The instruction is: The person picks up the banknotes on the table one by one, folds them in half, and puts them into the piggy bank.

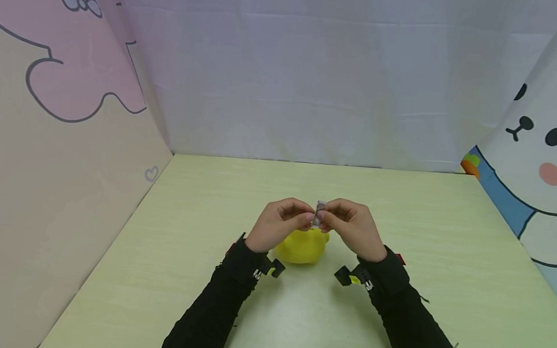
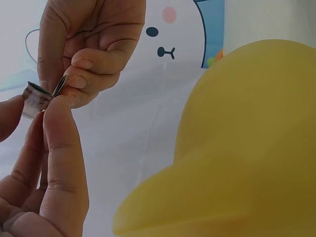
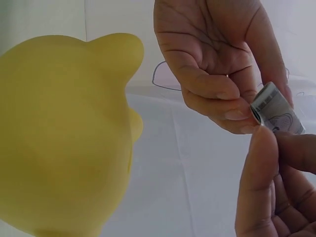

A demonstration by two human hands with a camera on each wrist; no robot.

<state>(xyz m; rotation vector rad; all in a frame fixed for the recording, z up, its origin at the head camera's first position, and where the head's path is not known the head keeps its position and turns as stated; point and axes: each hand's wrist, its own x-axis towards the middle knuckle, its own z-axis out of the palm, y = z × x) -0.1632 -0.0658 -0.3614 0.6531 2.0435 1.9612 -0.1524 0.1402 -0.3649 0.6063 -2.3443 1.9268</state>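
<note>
A small folded banknote [image 1: 319,212] is held upright between both hands, above and just behind a smooth yellow figure [image 1: 302,248]. My left hand [image 1: 280,222] pinches the note's left side between thumb and fingertips. From the other side my right hand [image 1: 356,229] pinches it with thumb and forefinger. In the left wrist view, the folded banknote [image 2: 35,100] shows a bent, layered edge. The right wrist view shows the printed face of the banknote [image 3: 279,112]. There the yellow figure [image 3: 64,128] has a rounded body with ear-like bumps.
The pale wooden-look table [image 1: 204,192] carries the yellow figure near its middle. A white cloth [image 1: 309,83] hangs along the back edge. Cartoon-printed panels [image 1: 76,151] stand at the left and right sides. Small black devices are strapped to both dark sleeves [image 1: 235,280].
</note>
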